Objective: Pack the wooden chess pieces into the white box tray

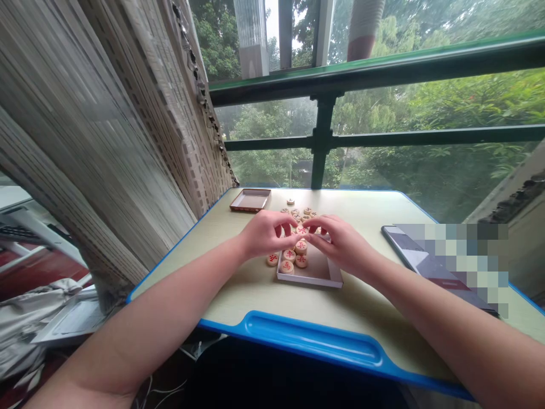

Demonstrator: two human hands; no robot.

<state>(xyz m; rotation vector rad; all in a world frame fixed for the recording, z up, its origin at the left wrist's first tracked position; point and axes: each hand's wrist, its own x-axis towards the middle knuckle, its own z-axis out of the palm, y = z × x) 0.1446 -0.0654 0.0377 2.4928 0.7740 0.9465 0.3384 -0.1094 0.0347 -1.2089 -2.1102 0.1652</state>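
Observation:
My left hand (270, 234) and my right hand (336, 238) meet over a shallow white box tray (330, 272). Between their fingertips is a round wooden Chinese chess piece (302, 230) with a red character, pinched from both sides. Below it, several red-marked pieces stand in the tray's left part, among them a front piece (286, 267) and another piece (301, 261). One red piece (272, 259) lies on the table just left of the tray. Past my fingers, more pieces (307, 211) with dark characters are spread out; my hands partly hide them.
A brown-edged box lid (251, 200) lies open side up at the table's far left. A tablet-like device (443, 267), partly blurred out, rests on the right. The table (221, 284) has a blue rim and a front trough (313, 339). Curtains hang at left; a railed window stands behind.

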